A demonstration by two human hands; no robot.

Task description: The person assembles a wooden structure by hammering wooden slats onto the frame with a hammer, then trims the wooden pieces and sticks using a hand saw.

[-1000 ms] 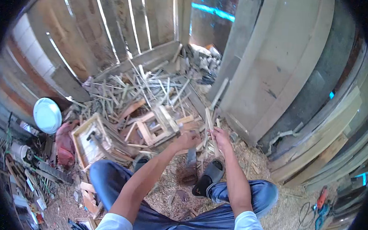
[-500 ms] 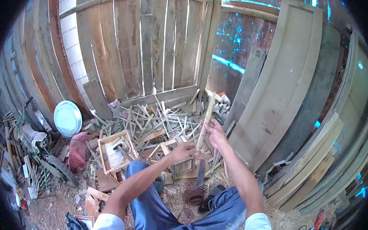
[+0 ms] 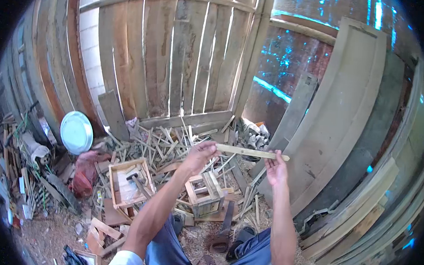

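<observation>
A thin, pale wooden strip (image 3: 247, 151) is held up level, crossing from one hand to the other. My left hand (image 3: 201, 157) is closed on its left end. Near the pointed right end, my right hand (image 3: 276, 168) pinches it between thumb and fingers. Below the strip, a small wooden frame (image 3: 204, 193) rests on the ground among the scraps. A handsaw (image 3: 225, 224) lies between my feet, its blade pointing away from me. To the left sits a shallow wooden box (image 3: 131, 182) with a hammer (image 3: 139, 182) in it.
Many wood offcuts (image 3: 158, 146) cover the ground ahead, up to the plank wall (image 3: 177, 58). A round metal basin (image 3: 76, 132) and a red plastic bag (image 3: 86, 174) are at the left. Long boards (image 3: 337, 115) lean along the right side.
The strip has swung from nearly upright to level. My left hand has risen, and my right hand has moved to the right and slightly down. The head view has shifted a little.
</observation>
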